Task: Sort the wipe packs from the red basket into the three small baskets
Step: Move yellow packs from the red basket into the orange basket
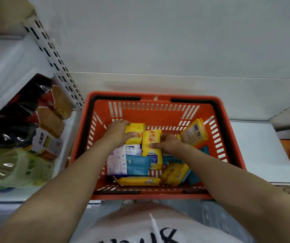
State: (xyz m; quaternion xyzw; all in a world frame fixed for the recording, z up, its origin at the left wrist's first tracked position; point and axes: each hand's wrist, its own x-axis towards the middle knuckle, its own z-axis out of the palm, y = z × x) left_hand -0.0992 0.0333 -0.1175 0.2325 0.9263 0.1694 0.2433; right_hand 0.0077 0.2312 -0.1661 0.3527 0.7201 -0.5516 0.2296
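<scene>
While both arms are reaching down into the red basket [158, 102], the head view is showing the sorting barely begun, judging by how full the basket is. The left hand [118, 131], at about ten o'clock inside the basket, is gripping a yellow wipe pack [135, 128], thumb across its face and fingers curled over its far edge. The right hand [169, 143], near the centre, is pinching a second yellow wipe pack [152, 146] that is standing tall just beside the first.

Other packs are lying loose around them: a white-and-purple pack [116, 160] at eight o'clock, a teal pack [137, 164] touching it, a flat yellow pack [138, 181] at six o'clock, another yellow pack [174, 173] at five o'clock, and a yellow pack with printed codes [194, 131] leaning at two o'clock.

The three small baskets are not showing anywhere here, so nothing can be counted as sorted. Bagged goods [26, 130] are sitting on a shelf at nine o'clock.
</scene>
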